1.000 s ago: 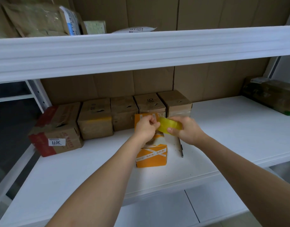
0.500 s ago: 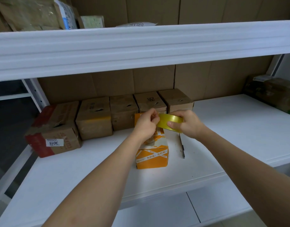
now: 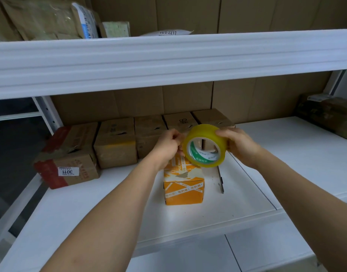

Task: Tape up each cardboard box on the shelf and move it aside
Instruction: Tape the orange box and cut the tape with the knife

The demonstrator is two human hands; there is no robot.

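Two hands up over the orange box point(image 3: 183, 190), which stands upright toward the front middle of the white shelf point(image 3: 286, 158). Right hand point(image 3: 240, 147) wrapped round the rim of the yellow tape roll point(image 3: 206, 146), held tilted above the orange box so the green-and-white printed core faces the camera. Left hand point(image 3: 168, 146) with fingers curled at the roll's left edge, seemingly pinching the tape end; too small to say for sure. Orange box crossed with white printed strips, its top partly hidden behind the left wrist. Just right of the orange box, flat on the shelf, a slim dark tool point(image 3: 220, 182), probably a cutter. Behind the orange box, against the cardboard back wall point(image 3: 168, 103), a row of brown cardboard boxes point(image 3: 115, 142) side by side, each touching the next. Left of that row, near the shelf end, a larger carton point(image 3: 70, 156) with red tape and a white label reading 3011 upside down. Far right of the orange box, at the back, a dark wrapped parcel point(image 3: 329, 114). Above everything, the thick white front edge of an upper shelf point(image 3: 168, 59), loaded with padded mailers and packets point(image 3: 51, 18). Below the orange box's shelf, pale floor tiles point(image 3: 247, 252).
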